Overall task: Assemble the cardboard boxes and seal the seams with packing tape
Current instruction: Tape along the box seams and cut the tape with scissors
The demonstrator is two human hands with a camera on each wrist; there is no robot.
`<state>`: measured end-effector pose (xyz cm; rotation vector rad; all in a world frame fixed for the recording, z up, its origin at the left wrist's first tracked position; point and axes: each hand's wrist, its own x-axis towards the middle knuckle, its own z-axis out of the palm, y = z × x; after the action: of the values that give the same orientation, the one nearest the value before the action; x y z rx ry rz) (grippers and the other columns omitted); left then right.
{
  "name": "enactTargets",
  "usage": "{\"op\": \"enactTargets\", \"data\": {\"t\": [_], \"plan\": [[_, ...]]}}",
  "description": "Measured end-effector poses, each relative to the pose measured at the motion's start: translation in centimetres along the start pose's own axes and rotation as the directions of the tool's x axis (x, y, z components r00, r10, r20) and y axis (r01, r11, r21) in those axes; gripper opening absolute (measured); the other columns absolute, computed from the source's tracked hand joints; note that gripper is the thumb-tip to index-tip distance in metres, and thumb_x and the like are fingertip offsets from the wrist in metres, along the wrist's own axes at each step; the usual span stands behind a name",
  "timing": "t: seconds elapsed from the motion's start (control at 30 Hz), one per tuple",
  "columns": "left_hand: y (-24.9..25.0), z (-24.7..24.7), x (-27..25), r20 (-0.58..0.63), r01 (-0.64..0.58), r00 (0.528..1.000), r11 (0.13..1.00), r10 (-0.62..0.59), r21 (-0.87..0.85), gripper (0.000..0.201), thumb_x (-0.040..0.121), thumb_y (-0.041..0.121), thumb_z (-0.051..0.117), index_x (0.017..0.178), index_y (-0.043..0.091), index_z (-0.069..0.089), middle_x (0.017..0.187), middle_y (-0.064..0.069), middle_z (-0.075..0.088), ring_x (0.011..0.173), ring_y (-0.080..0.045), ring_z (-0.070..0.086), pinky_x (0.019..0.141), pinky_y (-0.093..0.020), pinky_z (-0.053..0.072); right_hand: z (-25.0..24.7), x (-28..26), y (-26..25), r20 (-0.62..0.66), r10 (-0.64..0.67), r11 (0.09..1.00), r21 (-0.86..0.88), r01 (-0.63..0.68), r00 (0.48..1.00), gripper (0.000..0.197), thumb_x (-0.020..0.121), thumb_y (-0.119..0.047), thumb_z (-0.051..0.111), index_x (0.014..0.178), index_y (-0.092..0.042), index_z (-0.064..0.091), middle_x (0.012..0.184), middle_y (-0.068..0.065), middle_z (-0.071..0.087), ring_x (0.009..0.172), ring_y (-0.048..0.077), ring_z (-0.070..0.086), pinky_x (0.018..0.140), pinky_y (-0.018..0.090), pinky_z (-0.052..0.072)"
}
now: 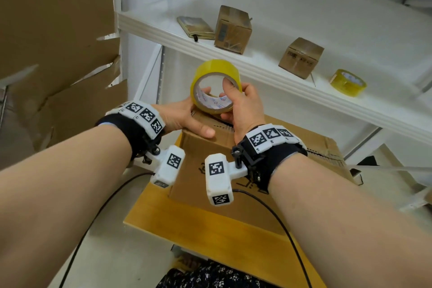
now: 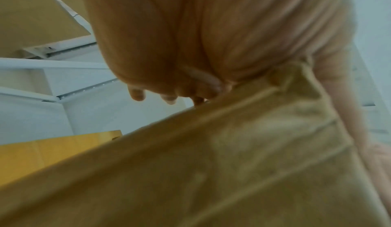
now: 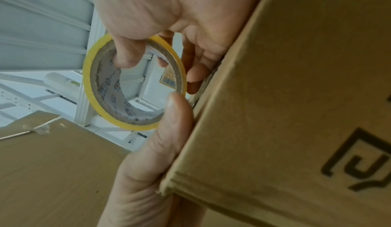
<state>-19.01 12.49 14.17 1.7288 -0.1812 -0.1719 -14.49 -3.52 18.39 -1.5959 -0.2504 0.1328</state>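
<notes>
Bare forearms fill the bottom of the head view, each strapped with a black band carrying white blocks printed with square black-and-white markers. At the fingertips, the right hand (image 1: 242, 110) grips the yellow roll of clear packing tape (image 1: 214, 85): its index finger hooks through the core while the thumb presses the outer rim — the right wrist view shows this pinch plainly, with the remaining fingers curled behind the ring. The left hand (image 1: 184, 117) steadies the roll from the other side, one fingertip inside the printed cardboard core and the thumb lying flat on the top of the brown corrugated cardboard box (image 1: 205, 161); how its other fingers lie is too blurred to tell in the left wrist view.

Standing on edge, the roll touches the box's top near the far corner, its open hole facing the camera and its axis running roughly toward the wearer.

Beneath the box is a yellow wooden tabletop (image 1: 187, 224). Behind, a white shelf (image 1: 268, 70) holds two small taped cartons (image 1: 232, 27), a flat worn notebook (image 1: 195, 28) and a second yellowish tape roll (image 1: 348, 82) — lying flat. Large torn cardboard sheets (image 1: 58, 42) lean at the left.
</notes>
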Motion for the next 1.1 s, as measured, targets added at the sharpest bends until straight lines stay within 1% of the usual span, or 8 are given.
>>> {"op": "enactTargets", "data": {"t": [0.17, 0.3, 0.47, 0.6, 0.7, 0.8, 0.9, 1.1], "plan": [[0.2, -0.2, 0.1, -0.089, 0.016, 0.996, 0.997, -0.009, 0.080, 0.114, 0.048, 0.043, 0.094, 0.144, 0.030, 0.035, 0.137, 0.004, 0.053, 0.126, -0.013, 0.051, 0.111, -0.037, 0.038, 0.1, 0.3, -1.1, 0.057, -0.081, 0.990, -0.110, 0.087, 0.995, 0.036, 0.080, -0.049, 0.074, 0.098, -0.021, 0.061, 0.077, -0.010, 0.068, 0.069, 0.010, 0.062, 0.059, 0.027, 0.047], [0.9, 0.2, -0.2, -0.119, -0.006, 0.993, 0.996, 0.017, 0.093, 0.091, 0.059, 0.030, 0.085, 0.140, 0.023, 0.042, 0.132, 0.005, 0.057, 0.121, -0.008, 0.054, 0.104, -0.025, 0.041, 0.1, 0.5, -1.7, 0.078, -0.123, 0.972, -0.190, 0.136, 0.989, 0.039, 0.077, -0.052, 0.074, 0.098, -0.021, 0.064, 0.087, -0.003, 0.070, 0.072, 0.011, 0.063, 0.067, 0.030, 0.048], [0.9, 0.3, -0.2, -0.108, -0.006, 0.994, 0.997, 0.015, 0.080, 0.085, 0.060, 0.035, 0.087, 0.135, 0.027, 0.048, 0.129, 0.010, 0.060, 0.121, -0.007, 0.054, 0.110, -0.032, 0.038, 0.2, 0.5, -1.7, 0.088, -0.213, 0.938, -0.260, 0.229, 0.973, 0.036, 0.074, -0.055, 0.075, 0.088, -0.025, 0.063, 0.085, 0.000, 0.071, 0.080, 0.019, 0.068, 0.077, 0.042, 0.057], [1.4, 1.1, -0.5, -0.101, -0.025, 0.994, 0.997, 0.033, 0.072, 0.057, 0.073, 0.018, 0.080, 0.123, 0.033, 0.058, 0.125, 0.014, 0.063, 0.118, -0.002, 0.056, 0.100, -0.019, 0.040, 1.2, 0.7, -3.1, 0.142, -0.294, 0.872, -0.365, 0.326, 0.945, 0.040, 0.071, -0.056, 0.078, 0.081, -0.022, 0.060, 0.079, -0.002, 0.068, 0.077, 0.019, 0.066, 0.078, 0.045, 0.057], [1.3, 1.1, -0.5, -0.117, -0.038, 0.992, 0.996, 0.047, 0.075, 0.064, 0.074, 0.019, 0.080, 0.131, 0.029, 0.053, 0.127, 0.014, 0.061, 0.118, 0.000, 0.054, 0.095, -0.015, 0.040, 1.5, 0.6, -3.9, 0.165, -0.356, 0.826, -0.405, 0.392, 0.920, 0.041, 0.073, -0.052, 0.079, 0.081, -0.017, 0.060, 0.072, -0.007, 0.060, 0.069, 0.012, 0.057, 0.071, 0.037, 0.054], [0.6, 0.6, -0.1, -0.147, -0.019, 0.989, 0.996, 0.032, 0.089, 0.093, 0.060, 0.038, 0.089, 0.140, 0.028, 0.044, 0.134, 0.013, 0.055, 0.124, -0.005, 0.050, 0.105, -0.026, 0.037, 1.4, 0.5, -4.5, 0.157, -0.395, 0.799, -0.427, 0.423, 0.905, 0.041, 0.073, -0.052, 0.079, 0.079, -0.019, 0.056, 0.069, -0.010, 0.055, 0.065, 0.009, 0.052, 0.063, 0.029, 0.048], [0.0, 0.2, 0.3, -0.163, 0.055, 0.986, 0.996, -0.043, 0.068, 0.120, 0.046, 0.054, 0.092, 0.146, 0.029, 0.032, 0.138, 0.010, 0.052, 0.127, -0.012, 0.050, 0.111, -0.040, 0.036, 0.7, 0.6, -5.0, 0.133, -0.420, 0.792, -0.430, 0.434, 0.898, 0.047, 0.070, -0.056, 0.080, 0.082, -0.016, 0.058, 0.070, -0.008, 0.057, 0.065, 0.012, 0.053, 0.065, 0.036, 0.052], [0.0, 0.2, 0.2, -0.176, 0.084, 0.982, 0.995, -0.072, 0.061, 0.118, 0.046, 0.054, 0.093, 0.145, 0.032, 0.033, 0.140, 0.009, 0.050, 0.129, -0.014, 0.047, 0.112, -0.043, 0.034, -0.7, -0.1, -5.1, 0.150, -0.423, 0.774, -0.453, 0.442, 0.894, 0.048, 0.065, -0.061, 0.080, 0.079, -0.021, 0.057, 0.072, -0.007, 0.060, 0.069, 0.014, 0.057, 0.071, 0.043, 0.056]]}}
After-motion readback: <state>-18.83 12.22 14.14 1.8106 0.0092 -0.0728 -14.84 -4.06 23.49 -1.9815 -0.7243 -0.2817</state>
